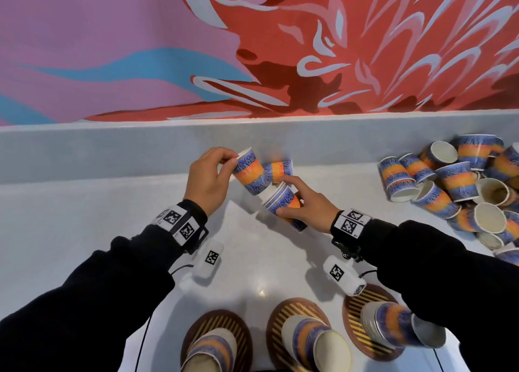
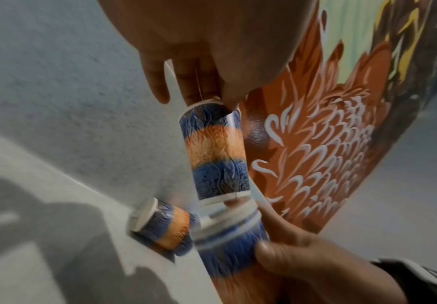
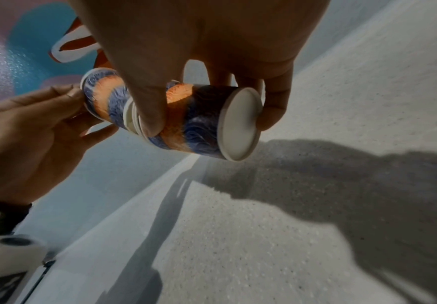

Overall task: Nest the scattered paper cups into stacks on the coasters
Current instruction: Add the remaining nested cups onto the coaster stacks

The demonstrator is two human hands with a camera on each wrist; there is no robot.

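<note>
My left hand [image 1: 207, 175] pinches the rim of a blue-and-orange paper cup [image 1: 249, 172] [image 2: 216, 152], held tilted above the counter. Its base points into the mouth of a short nested stack [image 1: 283, 203] [image 3: 194, 123] that my right hand [image 1: 303, 206] grips around the side. One loose cup [image 1: 279, 169] [image 2: 160, 228] lies on its side just behind them. Three striped coasters sit near the front edge: the left coaster [image 1: 213, 324], the middle coaster [image 1: 292, 312] and the right coaster [image 1: 362, 307]. Each carries a stack of cups, seen blurred.
A heap of several scattered cups [image 1: 460, 186] lies at the right on the grey counter [image 1: 84, 217]. A low grey ledge [image 1: 112, 147] runs along the back under a painted mural wall. My dark sleeves cross the front corners.
</note>
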